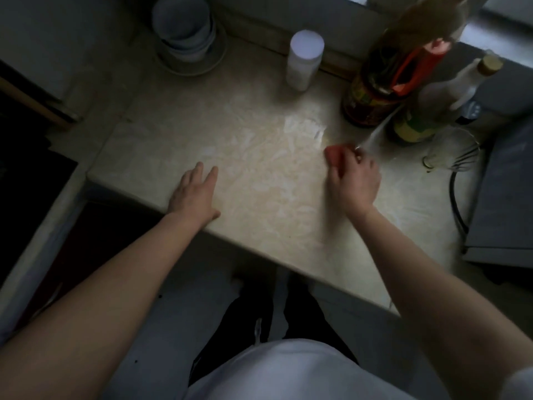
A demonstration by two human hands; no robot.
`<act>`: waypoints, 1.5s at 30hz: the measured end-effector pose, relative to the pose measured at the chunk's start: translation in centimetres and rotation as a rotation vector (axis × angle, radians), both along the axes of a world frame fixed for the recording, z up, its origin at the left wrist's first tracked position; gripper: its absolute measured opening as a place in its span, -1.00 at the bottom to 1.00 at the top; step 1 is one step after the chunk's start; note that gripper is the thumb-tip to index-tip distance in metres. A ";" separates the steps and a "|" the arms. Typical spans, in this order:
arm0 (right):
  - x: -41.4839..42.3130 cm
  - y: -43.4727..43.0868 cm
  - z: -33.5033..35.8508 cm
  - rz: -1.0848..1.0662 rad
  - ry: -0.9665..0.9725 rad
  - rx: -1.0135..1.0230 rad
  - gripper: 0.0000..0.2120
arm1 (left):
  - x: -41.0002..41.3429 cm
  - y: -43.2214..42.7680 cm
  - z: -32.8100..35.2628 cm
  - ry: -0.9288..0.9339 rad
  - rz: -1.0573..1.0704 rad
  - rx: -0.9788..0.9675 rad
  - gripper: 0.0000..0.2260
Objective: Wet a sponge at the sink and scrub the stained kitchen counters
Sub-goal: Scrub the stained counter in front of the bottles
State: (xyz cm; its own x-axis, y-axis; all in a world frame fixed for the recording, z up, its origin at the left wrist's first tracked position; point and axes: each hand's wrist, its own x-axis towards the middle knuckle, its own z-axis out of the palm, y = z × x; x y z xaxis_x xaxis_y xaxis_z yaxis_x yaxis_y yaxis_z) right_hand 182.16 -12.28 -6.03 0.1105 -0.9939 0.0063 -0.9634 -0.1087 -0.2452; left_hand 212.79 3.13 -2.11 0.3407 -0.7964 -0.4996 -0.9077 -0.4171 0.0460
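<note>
While the right hand (353, 180) curls round the red sponge (334, 153), I can see only one corner of the sponge poking out past the knuckles. It sits low over the right part of the pale counter (259, 174). Blur keeps me from telling whether it touches the surface. The left hand (194, 194) lies flat near the front edge, fingers straight and slightly spread, holding nothing.

Just beyond the sponge I count two bottles standing side by side. The dark bottle (372, 96) has a red handle and a dark liquid inside. The clear bottle (450, 93) has a yellowish cap, and I cannot make out what it holds. Further back stands one white jar (305, 59), lid on, contents hidden. In the far corner a stack of pale bowls (184, 24) rests on one plate (213, 60); the stack is too blurred to count. One wire whisk (461, 157) and one black cable (455, 203) lie right of the hand.
</note>
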 end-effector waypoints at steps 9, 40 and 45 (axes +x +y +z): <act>4.9 2.9 -0.1 -0.093 -0.077 0.004 -0.54 | 0.5 -1.3 0.1 0.042 -0.021 0.087 -0.01; 10.3 -4.3 0.6 -0.032 -0.065 0.038 -0.55 | 4.5 -5.5 0.6 0.031 -0.076 0.005 -0.11; 11.7 -5.6 0.4 -0.099 -0.079 0.049 -0.56 | 4.3 -7.0 -0.1 0.021 -0.007 0.108 -0.04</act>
